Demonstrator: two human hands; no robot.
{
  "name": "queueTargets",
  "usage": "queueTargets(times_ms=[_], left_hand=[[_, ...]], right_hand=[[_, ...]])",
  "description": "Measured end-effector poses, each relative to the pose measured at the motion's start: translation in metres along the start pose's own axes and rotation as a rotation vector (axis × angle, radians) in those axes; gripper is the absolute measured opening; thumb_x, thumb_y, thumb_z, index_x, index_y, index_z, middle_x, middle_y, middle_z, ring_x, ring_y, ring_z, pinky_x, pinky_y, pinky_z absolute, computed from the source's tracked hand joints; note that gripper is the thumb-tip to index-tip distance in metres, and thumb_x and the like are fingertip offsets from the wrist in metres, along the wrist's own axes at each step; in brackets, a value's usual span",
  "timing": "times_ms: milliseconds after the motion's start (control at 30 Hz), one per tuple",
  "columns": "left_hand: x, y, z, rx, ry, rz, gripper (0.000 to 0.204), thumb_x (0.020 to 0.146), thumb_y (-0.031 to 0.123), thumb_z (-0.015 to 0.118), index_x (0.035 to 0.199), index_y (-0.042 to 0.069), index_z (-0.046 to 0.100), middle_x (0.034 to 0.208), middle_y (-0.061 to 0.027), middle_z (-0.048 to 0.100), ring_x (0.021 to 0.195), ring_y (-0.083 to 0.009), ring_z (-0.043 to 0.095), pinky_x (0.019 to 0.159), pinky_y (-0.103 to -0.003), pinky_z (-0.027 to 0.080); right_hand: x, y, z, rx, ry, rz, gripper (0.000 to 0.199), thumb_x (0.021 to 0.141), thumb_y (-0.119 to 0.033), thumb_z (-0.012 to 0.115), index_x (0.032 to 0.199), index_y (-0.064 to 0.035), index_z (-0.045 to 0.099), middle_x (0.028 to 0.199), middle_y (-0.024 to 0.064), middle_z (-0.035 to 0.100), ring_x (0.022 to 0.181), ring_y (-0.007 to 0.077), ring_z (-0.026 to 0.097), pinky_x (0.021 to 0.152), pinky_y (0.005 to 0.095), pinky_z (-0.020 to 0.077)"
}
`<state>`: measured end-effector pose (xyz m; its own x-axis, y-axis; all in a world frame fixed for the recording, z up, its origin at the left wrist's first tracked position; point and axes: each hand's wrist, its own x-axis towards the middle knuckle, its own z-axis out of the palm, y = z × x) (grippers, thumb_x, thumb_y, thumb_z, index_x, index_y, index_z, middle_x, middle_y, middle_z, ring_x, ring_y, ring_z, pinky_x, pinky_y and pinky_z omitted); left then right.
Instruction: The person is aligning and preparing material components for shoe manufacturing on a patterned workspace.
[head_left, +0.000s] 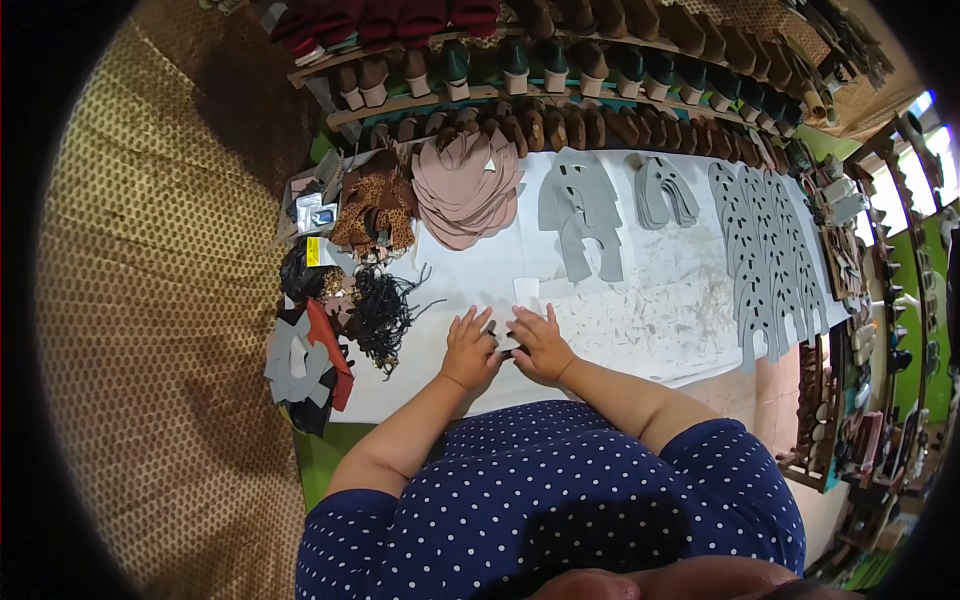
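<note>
At the near edge of the white-covered table [440, 385], both of my hands lie close together, palms down. My left hand [470, 348] has its fingers stretched forward and apart. Opposite it, my right hand [541, 346] is spread too, its fingertips turned toward the left one. Small dark pieces [507, 354] show between the thumbs and fingertips, touched by both hands and mostly hidden; their kind is too small to tell. Just beyond the fingers lies a small white rectangular piece [526, 290].
Black cords [385, 315] lie to the left, below leopard-print pieces [375, 205]. Pink cut pieces [468, 190] are stacked behind. Grey cut pieces [583, 215] and rows of grey pieces with holes [765, 250] lie right. Shelves of shoe forms [555, 65] stand at the back.
</note>
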<state>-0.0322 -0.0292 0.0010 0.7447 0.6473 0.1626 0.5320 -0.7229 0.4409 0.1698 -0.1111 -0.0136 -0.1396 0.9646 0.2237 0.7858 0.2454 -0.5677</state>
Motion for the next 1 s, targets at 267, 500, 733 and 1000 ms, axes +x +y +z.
queueTargets(times_ms=[267,500,733,1000], left_hand=[[0.005,0.000,-0.022,-0.117,-0.016,-0.077,0.039,0.066,0.038,0.087,0.083,0.009,0.069,0.150,-0.0188,0.047,0.144,-0.0445,0.032,0.114,-0.056,0.028],[0.007,-0.005,-0.012,-0.049,0.118,-0.171,0.020,0.080,0.026,0.075,0.082,0.006,0.072,0.146,-0.0173,0.052,0.141,-0.0414,0.038,0.114,-0.054,0.028],[0.003,-0.009,-0.012,-0.007,0.089,-0.397,0.014,0.080,0.018,0.071,0.079,0.004,0.069,0.143,-0.0166,0.053,0.139,-0.0397,0.039,0.114,-0.052,0.028],[0.004,-0.011,0.005,0.097,0.184,-0.200,0.025,0.075,0.008,0.071,0.100,0.011,0.068,0.150,-0.0173,0.044,0.141,-0.0423,0.035,0.115,-0.056,0.026]], right_hand=[[0.000,0.004,0.002,0.033,0.043,0.049,0.068,0.085,-0.031,0.067,0.145,-0.0098,0.044,0.158,0.0199,0.033,0.147,0.0376,0.030,0.117,0.0677,0.0090],[0.001,0.005,0.002,0.050,0.058,0.067,0.067,0.086,-0.032,0.067,0.145,-0.0096,0.045,0.157,0.0206,0.034,0.146,0.0386,0.031,0.118,0.0667,0.0088],[0.002,0.004,0.003,0.011,0.019,0.074,0.064,0.087,-0.032,0.065,0.144,-0.0092,0.046,0.157,0.0207,0.033,0.146,0.0393,0.030,0.117,0.0675,0.0083],[0.004,0.002,0.003,-0.038,0.009,0.091,0.064,0.088,-0.034,0.065,0.145,-0.0095,0.047,0.159,0.0218,0.029,0.150,0.0425,0.022,0.114,0.0713,0.0077]])
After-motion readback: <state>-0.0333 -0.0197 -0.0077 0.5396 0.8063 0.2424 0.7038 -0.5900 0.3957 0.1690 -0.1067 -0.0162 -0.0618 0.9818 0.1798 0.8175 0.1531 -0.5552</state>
